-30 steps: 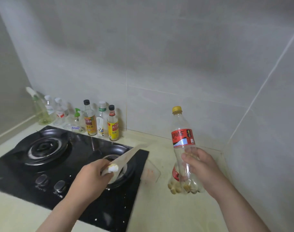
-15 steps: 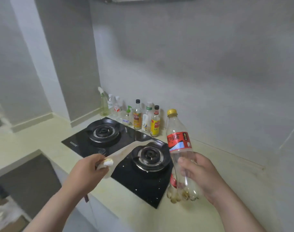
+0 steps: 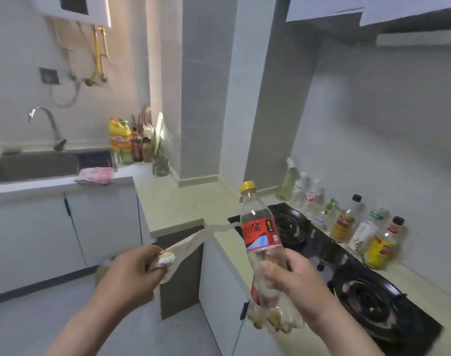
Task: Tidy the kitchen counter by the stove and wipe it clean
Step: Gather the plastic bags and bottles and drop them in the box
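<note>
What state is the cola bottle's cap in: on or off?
On: the yellow cap sits atop the bottle that the right hand grips.

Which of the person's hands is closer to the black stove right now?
Right. The right hand, holding the cola bottle, is just beside the stove; the left hand, gripping a plastic wrapper, is farther left, over the floor.

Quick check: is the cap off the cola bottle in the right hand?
No: the yellow cap sits on the neck of the cola bottle, which the right hand grips around its lower body.
</note>
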`<state>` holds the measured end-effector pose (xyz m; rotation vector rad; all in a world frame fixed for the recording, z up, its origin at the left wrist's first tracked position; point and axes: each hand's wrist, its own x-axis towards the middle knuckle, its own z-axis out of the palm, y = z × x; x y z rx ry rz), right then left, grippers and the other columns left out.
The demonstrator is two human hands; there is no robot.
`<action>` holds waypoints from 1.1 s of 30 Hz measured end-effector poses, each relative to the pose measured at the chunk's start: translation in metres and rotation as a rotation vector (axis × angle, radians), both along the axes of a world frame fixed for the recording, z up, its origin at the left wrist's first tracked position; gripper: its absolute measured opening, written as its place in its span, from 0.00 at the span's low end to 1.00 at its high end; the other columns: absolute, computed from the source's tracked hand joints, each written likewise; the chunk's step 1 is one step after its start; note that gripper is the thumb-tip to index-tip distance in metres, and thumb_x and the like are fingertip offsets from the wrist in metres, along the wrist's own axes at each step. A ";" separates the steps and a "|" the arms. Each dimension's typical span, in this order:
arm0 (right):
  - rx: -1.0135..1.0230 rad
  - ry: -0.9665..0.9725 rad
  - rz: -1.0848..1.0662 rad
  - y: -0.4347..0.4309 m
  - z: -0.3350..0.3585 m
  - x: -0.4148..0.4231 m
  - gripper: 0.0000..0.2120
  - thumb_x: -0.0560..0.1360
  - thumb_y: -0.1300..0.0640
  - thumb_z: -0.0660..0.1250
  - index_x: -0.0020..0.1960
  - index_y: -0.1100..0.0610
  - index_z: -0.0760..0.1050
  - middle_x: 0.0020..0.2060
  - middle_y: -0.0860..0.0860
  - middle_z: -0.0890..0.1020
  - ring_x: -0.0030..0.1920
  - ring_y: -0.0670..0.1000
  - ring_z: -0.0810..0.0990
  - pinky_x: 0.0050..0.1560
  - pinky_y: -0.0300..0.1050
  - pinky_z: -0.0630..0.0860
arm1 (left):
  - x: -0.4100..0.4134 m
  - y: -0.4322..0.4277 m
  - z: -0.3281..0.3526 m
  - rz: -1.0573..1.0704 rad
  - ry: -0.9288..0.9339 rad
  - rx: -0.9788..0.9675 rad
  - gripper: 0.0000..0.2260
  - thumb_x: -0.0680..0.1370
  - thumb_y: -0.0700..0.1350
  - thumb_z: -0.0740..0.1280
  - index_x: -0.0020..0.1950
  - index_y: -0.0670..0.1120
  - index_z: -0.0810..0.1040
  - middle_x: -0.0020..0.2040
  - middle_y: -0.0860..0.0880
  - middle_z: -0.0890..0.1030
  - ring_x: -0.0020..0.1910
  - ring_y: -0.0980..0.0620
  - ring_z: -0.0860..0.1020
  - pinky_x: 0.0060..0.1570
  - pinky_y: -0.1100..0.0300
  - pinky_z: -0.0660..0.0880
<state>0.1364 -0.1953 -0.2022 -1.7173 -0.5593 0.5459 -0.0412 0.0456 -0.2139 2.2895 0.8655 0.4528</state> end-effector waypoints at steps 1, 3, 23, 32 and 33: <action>-0.002 -0.002 0.029 0.026 -0.001 -0.007 0.21 0.62 0.43 0.73 0.52 0.50 0.82 0.46 0.53 0.85 0.47 0.55 0.83 0.50 0.53 0.82 | -0.012 0.019 0.000 0.025 0.008 0.004 0.03 0.74 0.46 0.68 0.43 0.55 0.79 0.34 0.54 0.81 0.32 0.58 0.78 0.28 0.63 0.69; -0.004 0.006 0.081 0.076 -0.005 -0.021 0.21 0.61 0.43 0.74 0.51 0.49 0.82 0.46 0.53 0.85 0.47 0.55 0.83 0.51 0.56 0.81 | -0.035 0.055 -0.001 0.066 0.005 0.022 0.02 0.74 0.46 0.68 0.42 0.53 0.79 0.34 0.53 0.81 0.32 0.58 0.77 0.28 0.63 0.68; -0.049 0.153 0.492 0.403 -0.075 -0.053 0.24 0.59 0.43 0.75 0.53 0.50 0.82 0.47 0.54 0.86 0.48 0.57 0.85 0.49 0.54 0.81 | -0.141 0.276 -0.067 0.507 0.012 -0.133 0.03 0.72 0.45 0.69 0.39 0.51 0.79 0.35 0.52 0.81 0.35 0.52 0.78 0.35 0.56 0.73; -0.012 0.246 0.449 0.534 -0.105 0.039 0.09 0.69 0.56 0.76 0.50 0.53 0.82 0.43 0.50 0.86 0.43 0.53 0.86 0.47 0.52 0.80 | -0.060 0.392 -0.101 0.525 0.111 -0.254 0.04 0.71 0.44 0.71 0.38 0.52 0.79 0.32 0.57 0.82 0.31 0.61 0.77 0.30 0.67 0.68; -0.009 0.259 0.442 0.547 -0.111 0.048 0.09 0.69 0.56 0.76 0.49 0.52 0.83 0.42 0.52 0.86 0.42 0.54 0.86 0.47 0.53 0.80 | -0.053 0.404 -0.105 0.529 0.119 -0.265 0.04 0.71 0.44 0.71 0.38 0.52 0.79 0.32 0.57 0.82 0.31 0.61 0.76 0.30 0.66 0.68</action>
